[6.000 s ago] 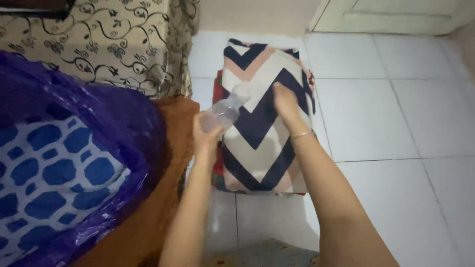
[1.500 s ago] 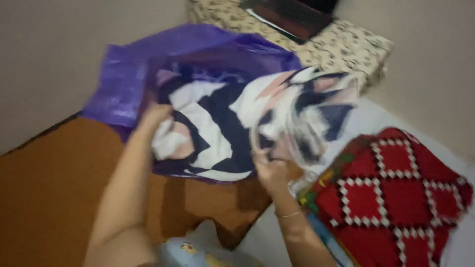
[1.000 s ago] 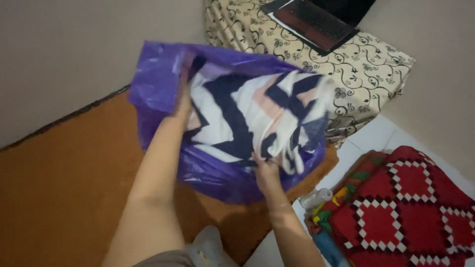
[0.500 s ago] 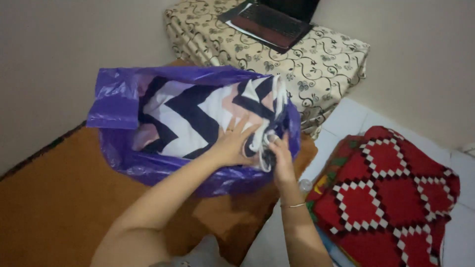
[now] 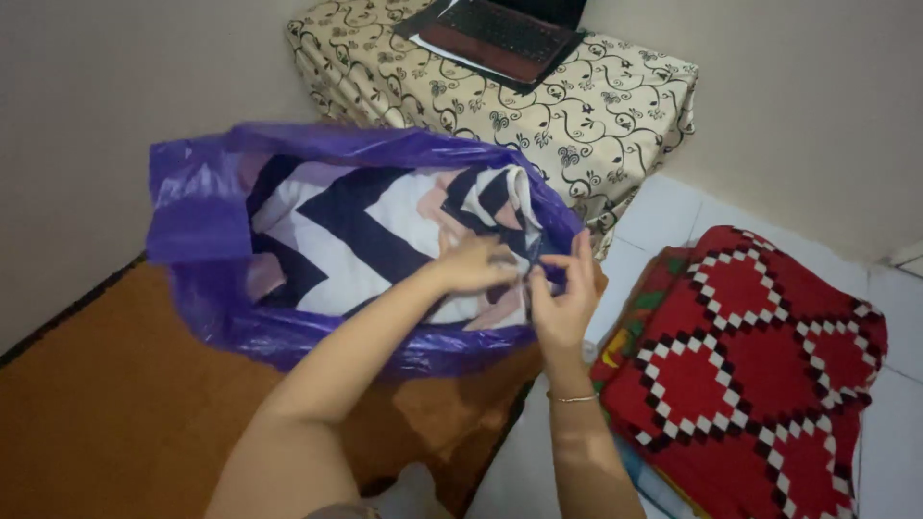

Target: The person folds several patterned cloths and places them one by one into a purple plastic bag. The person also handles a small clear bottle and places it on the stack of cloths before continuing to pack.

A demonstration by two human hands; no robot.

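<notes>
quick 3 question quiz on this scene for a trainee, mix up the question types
1. True or false: the folded zigzag-patterned cloth lies inside the purple plastic bag.
2. Which of the hands rests flat on that cloth: the left hand or the right hand?
3. Multiple choice: the red quilted blanket with white diamond pattern lies on A) the floral-covered table, B) the white tiled floor, C) the brown carpet.

Key
1. True
2. Left hand; the right pinches the cloth's edge at the bag rim.
3. B
</notes>
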